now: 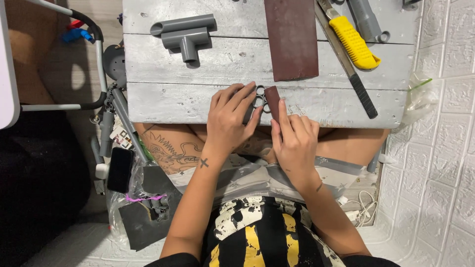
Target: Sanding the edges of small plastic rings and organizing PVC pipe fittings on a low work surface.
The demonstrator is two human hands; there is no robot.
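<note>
My left hand [228,117] lies flat on the near plank of the grey wooden table [163,101], its fingers pressing down on a grey pipe piece with small rings [259,97] at its end. My right hand [294,138] is beside it, index finger stretched along a small strip of brown sandpaper [272,99] held against those rings. Most of the grey piece is hidden under my left fingers.
Farther back lie a grey T-shaped pipe fitting [187,40], a grey tube [183,23], a large brown sandpaper sheet [292,37], a yellow utility knife [354,42], a black-handled saw blade [354,79] and another grey pipe [368,20]. A white brick-pattern wall [445,148] stands at the right.
</note>
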